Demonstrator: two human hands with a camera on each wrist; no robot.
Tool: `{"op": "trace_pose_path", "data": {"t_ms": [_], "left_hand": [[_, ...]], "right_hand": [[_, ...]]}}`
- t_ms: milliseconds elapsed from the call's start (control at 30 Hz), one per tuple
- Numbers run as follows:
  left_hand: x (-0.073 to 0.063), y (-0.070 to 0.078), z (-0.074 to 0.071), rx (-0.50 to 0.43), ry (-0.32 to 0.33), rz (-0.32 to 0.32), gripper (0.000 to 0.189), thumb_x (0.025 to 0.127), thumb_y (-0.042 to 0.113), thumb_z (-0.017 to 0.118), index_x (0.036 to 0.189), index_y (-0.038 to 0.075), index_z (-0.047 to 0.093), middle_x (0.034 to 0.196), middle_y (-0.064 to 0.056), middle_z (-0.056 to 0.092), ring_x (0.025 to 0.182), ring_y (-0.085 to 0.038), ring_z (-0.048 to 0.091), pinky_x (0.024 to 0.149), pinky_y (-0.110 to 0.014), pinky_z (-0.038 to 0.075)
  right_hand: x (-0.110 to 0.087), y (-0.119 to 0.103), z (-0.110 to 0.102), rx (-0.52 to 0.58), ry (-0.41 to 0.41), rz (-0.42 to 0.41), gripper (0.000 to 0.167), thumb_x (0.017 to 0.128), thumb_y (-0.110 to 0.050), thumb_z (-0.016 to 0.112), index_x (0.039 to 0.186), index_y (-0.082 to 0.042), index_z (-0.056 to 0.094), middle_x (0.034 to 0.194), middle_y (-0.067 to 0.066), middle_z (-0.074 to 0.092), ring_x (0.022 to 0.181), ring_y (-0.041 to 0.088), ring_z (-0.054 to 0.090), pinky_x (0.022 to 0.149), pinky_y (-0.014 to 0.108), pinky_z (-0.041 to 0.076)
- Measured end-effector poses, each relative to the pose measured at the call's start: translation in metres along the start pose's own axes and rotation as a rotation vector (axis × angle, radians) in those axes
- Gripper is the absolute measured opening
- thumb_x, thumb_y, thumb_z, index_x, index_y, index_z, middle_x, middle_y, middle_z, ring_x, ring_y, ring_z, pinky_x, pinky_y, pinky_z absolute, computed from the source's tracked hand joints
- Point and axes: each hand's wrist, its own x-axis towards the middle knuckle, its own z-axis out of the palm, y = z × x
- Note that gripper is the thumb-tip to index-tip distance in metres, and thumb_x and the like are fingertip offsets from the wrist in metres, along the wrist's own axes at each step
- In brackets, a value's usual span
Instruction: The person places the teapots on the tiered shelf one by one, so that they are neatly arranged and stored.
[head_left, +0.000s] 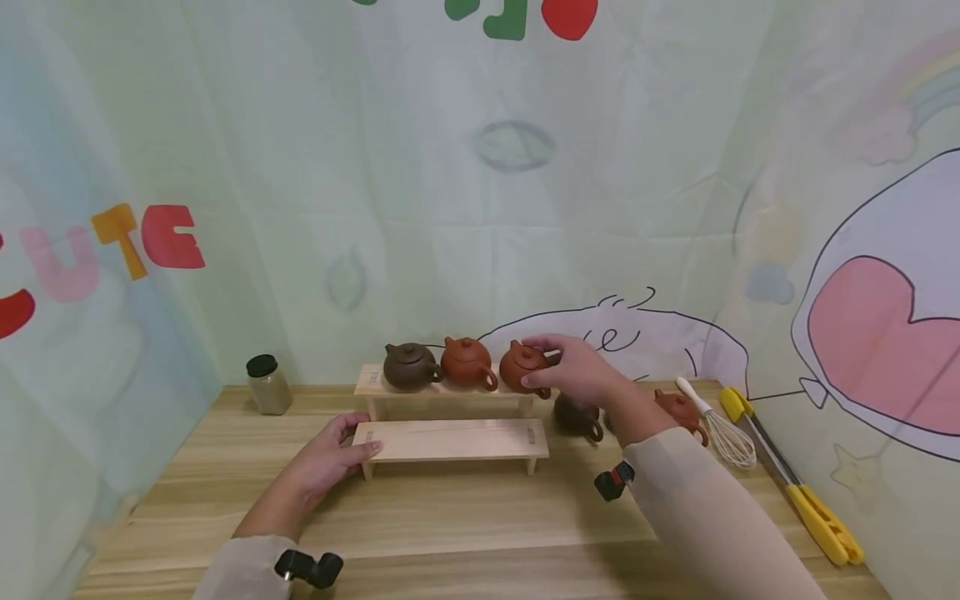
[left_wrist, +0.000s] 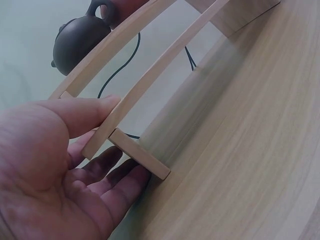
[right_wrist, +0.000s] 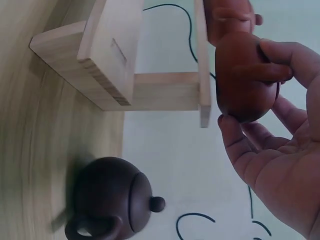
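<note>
A two-step wooden stand is on the table. On its upper step sit a dark brown teapot, a reddish clay teapot and, at the right end, a second reddish teapot. My right hand grips that right-end teapot, thumb and fingers around its body in the right wrist view. My left hand holds the left end of the lower step, thumb on top and fingers beneath, as the left wrist view shows too.
Right of the stand are a dark teapot and another reddish teapot, partly behind my right arm. Beyond them lie a whisk and yellow-handled tongs. A jar with a black lid stands at the back left, before a printed curtain.
</note>
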Motion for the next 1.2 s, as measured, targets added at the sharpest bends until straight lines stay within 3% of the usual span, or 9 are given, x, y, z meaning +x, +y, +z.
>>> {"op": "trace_pose_path", "data": {"t_ms": [167, 433, 800, 1000, 1200], "left_hand": [[0.0, 0.001, 0.0, 0.004, -0.001, 0.002, 0.078, 0.104, 0.028, 0.072, 0.161, -0.001, 0.027, 0.178, -0.03, 0.006, 0.161, -0.049, 0.025, 0.127, -0.065, 0.032], [0.0, 0.0, 0.0, 0.001, 0.005, -0.001, 0.078, 0.104, 0.028, 0.072, 0.161, 0.0, 0.028, 0.176, -0.029, 0.012, 0.156, -0.047, 0.035, 0.127, -0.064, 0.034], [0.001, 0.0, 0.0, 0.008, 0.002, 0.004, 0.078, 0.104, 0.028, 0.072, 0.162, 0.0, 0.027, 0.177, -0.03, 0.008, 0.159, -0.049, 0.028, 0.127, -0.065, 0.032], [0.001, -0.002, 0.001, -0.002, 0.003, 0.011, 0.077, 0.104, 0.026, 0.071, 0.161, 0.0, 0.027, 0.178, -0.029, 0.007, 0.158, -0.047, 0.032, 0.127, -0.064, 0.035], [0.001, -0.004, 0.001, -0.008, 0.003, 0.02, 0.074, 0.105, 0.025, 0.071, 0.16, 0.0, 0.028, 0.177, -0.028, 0.01, 0.155, -0.044, 0.038, 0.126, -0.063, 0.038]], "right_hand": [[0.007, 0.004, 0.007, 0.061, -0.004, 0.011, 0.065, 0.091, -0.026, 0.085, 0.15, -0.022, 0.06, 0.143, 0.008, 0.068, 0.133, 0.03, 0.063, 0.11, 0.047, 0.056], [0.008, 0.003, 0.011, 0.065, 0.007, 0.015, 0.068, 0.094, -0.027, 0.082, 0.155, -0.021, 0.056, 0.149, 0.01, 0.065, 0.138, 0.031, 0.06, 0.116, 0.052, 0.053], [0.004, 0.003, 0.013, 0.036, 0.035, 0.016, 0.073, 0.096, -0.034, 0.08, 0.16, -0.019, 0.05, 0.158, 0.01, 0.059, 0.148, 0.033, 0.055, 0.123, 0.056, 0.045], [-0.007, 0.008, 0.011, 0.052, 0.074, 0.033, 0.065, 0.1, -0.045, 0.074, 0.157, -0.022, 0.053, 0.159, 0.008, 0.058, 0.148, 0.034, 0.055, 0.121, 0.058, 0.047], [-0.031, 0.018, 0.0, 0.081, 0.137, 0.063, 0.056, 0.103, -0.049, 0.069, 0.153, -0.027, 0.056, 0.156, 0.009, 0.061, 0.144, 0.034, 0.059, 0.117, 0.058, 0.051]]}}
